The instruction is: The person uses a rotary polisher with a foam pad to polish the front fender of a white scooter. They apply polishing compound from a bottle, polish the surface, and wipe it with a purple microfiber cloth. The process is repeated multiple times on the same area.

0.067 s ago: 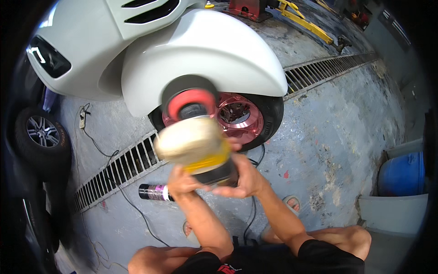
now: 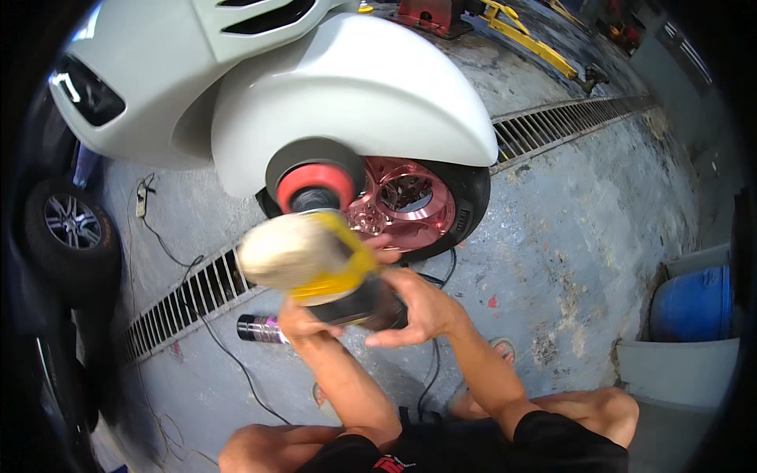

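Note:
I hold a yellow-and-black power polisher (image 2: 351, 272) with both hands, its pale cloth-like cover blurred by motion. At its front, a red backing plate carries a dark round pad (image 2: 288, 154), which lies against the lower part of a glossy white scooter fender (image 2: 355, 94). My left hand (image 2: 303, 319) grips the body from the left and below, its fingers partly hidden. Around the black rear part my right hand (image 2: 422, 307) is closed, the thumb along the underside. Under the fender sits a wheel with a pink metallic rim (image 2: 434, 225), partly covered by the polisher.
A black-and-purple spray can (image 2: 260, 329) lies on the grey floor left of my forearm. Cables (image 2: 229, 347) trail across a metal drain grate (image 2: 185, 296). To the left is a car wheel (image 2: 72, 221), to the right a blue barrel (image 2: 694, 303). A yellow jack arm (image 2: 528, 43) stands behind.
The polisher has shifted left and tilted, its pad sliding slightly left along the fender. Both hands stay on it; the left hand has moved left with it.

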`<state>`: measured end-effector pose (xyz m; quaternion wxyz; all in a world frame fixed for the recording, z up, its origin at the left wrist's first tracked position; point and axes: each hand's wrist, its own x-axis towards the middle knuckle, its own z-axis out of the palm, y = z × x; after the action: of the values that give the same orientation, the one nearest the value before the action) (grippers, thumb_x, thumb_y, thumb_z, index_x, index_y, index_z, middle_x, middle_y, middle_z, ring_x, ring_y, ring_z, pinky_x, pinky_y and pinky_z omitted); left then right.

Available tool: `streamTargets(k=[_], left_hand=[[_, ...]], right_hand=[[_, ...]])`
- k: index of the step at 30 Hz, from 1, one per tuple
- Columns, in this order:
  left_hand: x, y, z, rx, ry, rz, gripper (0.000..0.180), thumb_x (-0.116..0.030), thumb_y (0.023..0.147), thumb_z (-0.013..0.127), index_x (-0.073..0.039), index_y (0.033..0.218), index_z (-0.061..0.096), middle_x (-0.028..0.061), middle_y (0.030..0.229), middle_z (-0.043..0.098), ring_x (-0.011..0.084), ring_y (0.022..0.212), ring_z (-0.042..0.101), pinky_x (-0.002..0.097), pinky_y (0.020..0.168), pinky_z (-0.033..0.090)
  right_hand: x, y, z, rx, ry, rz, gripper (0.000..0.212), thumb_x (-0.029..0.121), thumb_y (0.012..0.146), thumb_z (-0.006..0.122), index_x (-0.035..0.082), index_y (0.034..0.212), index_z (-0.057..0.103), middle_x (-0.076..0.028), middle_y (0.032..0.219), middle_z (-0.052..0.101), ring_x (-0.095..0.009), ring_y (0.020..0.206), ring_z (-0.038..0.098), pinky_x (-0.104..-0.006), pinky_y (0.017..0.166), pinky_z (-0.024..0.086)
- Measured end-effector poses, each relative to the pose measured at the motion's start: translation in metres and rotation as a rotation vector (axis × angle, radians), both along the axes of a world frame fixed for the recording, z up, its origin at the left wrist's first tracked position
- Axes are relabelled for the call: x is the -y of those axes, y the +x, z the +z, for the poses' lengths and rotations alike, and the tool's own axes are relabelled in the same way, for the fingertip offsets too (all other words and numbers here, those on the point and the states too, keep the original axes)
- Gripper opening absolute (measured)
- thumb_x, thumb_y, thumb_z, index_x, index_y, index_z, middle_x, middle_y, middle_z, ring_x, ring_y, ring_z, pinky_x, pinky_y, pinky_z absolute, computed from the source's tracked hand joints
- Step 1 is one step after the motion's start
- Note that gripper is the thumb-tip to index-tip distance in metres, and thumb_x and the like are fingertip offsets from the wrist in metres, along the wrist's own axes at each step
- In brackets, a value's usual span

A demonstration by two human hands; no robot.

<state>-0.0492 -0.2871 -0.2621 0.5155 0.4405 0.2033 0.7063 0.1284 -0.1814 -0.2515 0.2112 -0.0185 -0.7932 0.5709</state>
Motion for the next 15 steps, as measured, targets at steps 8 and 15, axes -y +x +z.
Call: streamTargets(k=[8,15], left_hand=[[0.126,-0.08,-0.057,-0.382,-0.793,0.341,0.059,-0.007,0.072,0.091,0.007,0.124,0.067,0.0133,0.11,0.076,0.018,0.094,0.073,0.0349,0.086,0.058],[0.202,-0.106,-0.095,-0.758,-1.455,1.648,0.039,-0.025,0.09,0.08,0.007,0.11,0.073,0.0222,0.104,0.077,0.0277,0.098,0.074,0.0386,0.086,0.057]], right_hand=[[0.038,-0.052,-0.053,0.227,-0.154,0.193,0.101,0.019,0.063,0.087,-0.008,0.149,0.041,-0.02,0.137,0.057,-0.027,0.128,0.054,-0.0363,0.114,0.039],[0.05,-0.032,-0.139,0.497,0.15,-0.113,0.088,0.013,0.069,0.082,0.002,0.149,0.046,-0.026,0.127,0.065,-0.038,0.119,0.066,-0.0438,0.1,0.051]])
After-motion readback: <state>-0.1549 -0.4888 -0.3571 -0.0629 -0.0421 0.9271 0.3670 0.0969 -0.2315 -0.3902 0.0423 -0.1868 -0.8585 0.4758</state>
